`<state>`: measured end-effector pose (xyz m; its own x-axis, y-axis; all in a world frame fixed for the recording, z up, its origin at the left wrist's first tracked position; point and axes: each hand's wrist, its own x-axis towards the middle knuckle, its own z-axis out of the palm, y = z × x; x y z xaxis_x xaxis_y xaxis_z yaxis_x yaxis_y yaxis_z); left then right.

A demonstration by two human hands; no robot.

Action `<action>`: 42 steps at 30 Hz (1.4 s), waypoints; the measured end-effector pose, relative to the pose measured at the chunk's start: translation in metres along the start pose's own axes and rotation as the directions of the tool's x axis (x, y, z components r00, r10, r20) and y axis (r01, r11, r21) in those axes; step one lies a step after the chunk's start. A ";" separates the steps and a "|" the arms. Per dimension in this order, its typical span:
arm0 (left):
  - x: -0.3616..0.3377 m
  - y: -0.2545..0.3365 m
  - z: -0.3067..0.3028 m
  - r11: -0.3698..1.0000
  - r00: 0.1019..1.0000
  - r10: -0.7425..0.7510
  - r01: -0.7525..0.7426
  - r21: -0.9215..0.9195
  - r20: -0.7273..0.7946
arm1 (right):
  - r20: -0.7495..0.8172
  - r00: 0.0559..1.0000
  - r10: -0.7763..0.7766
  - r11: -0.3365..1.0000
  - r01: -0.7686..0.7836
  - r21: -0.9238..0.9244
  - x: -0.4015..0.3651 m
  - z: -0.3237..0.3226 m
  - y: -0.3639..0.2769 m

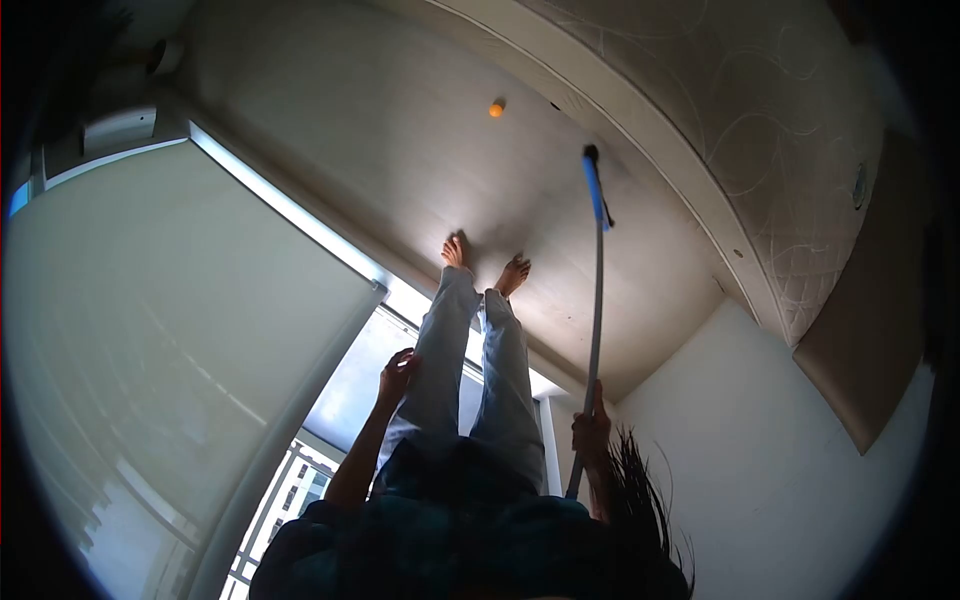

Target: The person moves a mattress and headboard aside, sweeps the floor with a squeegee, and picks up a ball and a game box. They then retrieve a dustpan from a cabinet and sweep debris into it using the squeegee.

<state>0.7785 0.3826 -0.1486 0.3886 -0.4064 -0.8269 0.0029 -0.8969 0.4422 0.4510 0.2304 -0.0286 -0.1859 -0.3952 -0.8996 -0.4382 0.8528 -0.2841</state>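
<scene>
My right hand is wrapped round the grey pole of a long-handled tool. The pole runs away from me to a blue head with dark ends, which is at the floor near the bed-like furniture. My left hand hangs beside my left thigh, with its fingers loosely bent and apart, and nothing shows in it. A small orange ball lies on the floor, beyond my bare feet and to the left of the blue head.
A curved-looking furniture edge with a patterned surface runs along the upper right. A pale roller blind hangs at the left beside a window. A white wall stands at the lower right. Small dark specks lie on the floor.
</scene>
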 end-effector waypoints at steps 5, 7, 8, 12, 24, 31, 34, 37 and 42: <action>-0.011 -0.005 -0.040 0.997 0.997 -0.028 0.022 -0.079 -0.071 | 0.075 0.997 -0.022 0.873 -0.017 0.487 0.128 -0.007 -0.015; -0.011 -0.012 -0.049 0.996 0.996 -0.048 0.042 -0.080 -0.075 | 0.173 0.984 0.039 0.788 -0.137 0.600 0.162 0.045 -0.046; -0.009 -0.010 -0.058 0.998 0.996 -0.003 -0.002 -0.061 -0.087 | 0.089 0.995 0.052 0.832 -0.092 0.547 0.168 0.083 -0.063; 0.001 0.007 -0.099 0.980 0.995 -0.081 0.069 -0.189 -0.061 | 0.139 0.990 0.020 0.842 -0.092 0.531 0.133 0.257 -0.155; 0.068 0.072 -0.184 0.923 0.991 -0.124 0.131 -0.362 0.043 | 0.519 0.838 -0.171 0.859 -0.131 0.495 0.012 0.242 -0.271; 0.058 0.037 -0.186 0.886 0.961 -0.260 0.276 -0.372 0.094 | 0.110 0.986 -0.127 0.844 0.049 0.534 0.164 0.084 -0.163; 0.045 0.035 -0.185 0.880 0.960 -0.278 0.271 -0.390 0.040 | 0.125 0.986 -0.106 0.843 0.022 0.538 0.244 0.119 -0.190; 0.030 0.035 -0.172 0.886 0.960 -0.280 0.255 -0.388 -0.007 | -0.180 0.971 -0.157 0.947 0.200 0.252 0.264 0.303 -0.216; 0.030 0.069 -0.139 0.940 0.983 -0.183 0.174 -0.294 -0.002 | 0.197 0.964 -0.180 0.931 0.103 0.350 0.106 0.423 -0.356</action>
<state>0.9190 0.3324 -0.0948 0.3832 -0.2353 -0.8932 0.3414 -0.8624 0.3737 0.9595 0.0295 -0.1631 0.0728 -0.4672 -0.8811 -0.1194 0.8730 -0.4728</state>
